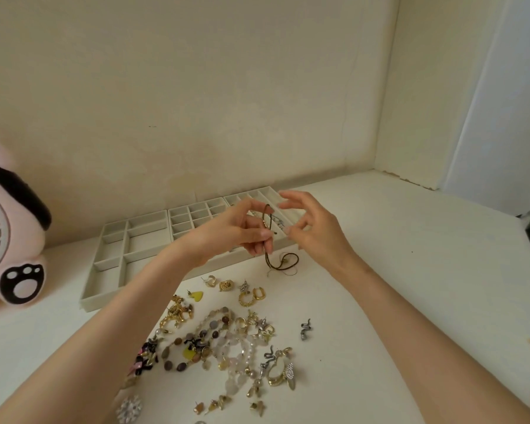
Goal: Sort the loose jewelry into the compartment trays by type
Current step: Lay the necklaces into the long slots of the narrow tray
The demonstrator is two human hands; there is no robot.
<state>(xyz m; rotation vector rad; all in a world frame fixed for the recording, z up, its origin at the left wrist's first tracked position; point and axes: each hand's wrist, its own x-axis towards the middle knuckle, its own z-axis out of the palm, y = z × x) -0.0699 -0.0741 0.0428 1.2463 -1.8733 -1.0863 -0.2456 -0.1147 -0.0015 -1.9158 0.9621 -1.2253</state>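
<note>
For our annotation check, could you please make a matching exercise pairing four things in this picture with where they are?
Things:
1. dark cord necklace
2. pink fan
3. silver snake piece
4. beaded bracelets

Places:
A. far left of the table
B. held up between both hands
C. alone, right of the pile
D. in the loose pile, nearest the camera

Pairs: 1-B, 2-A, 3-C, 4-D
</note>
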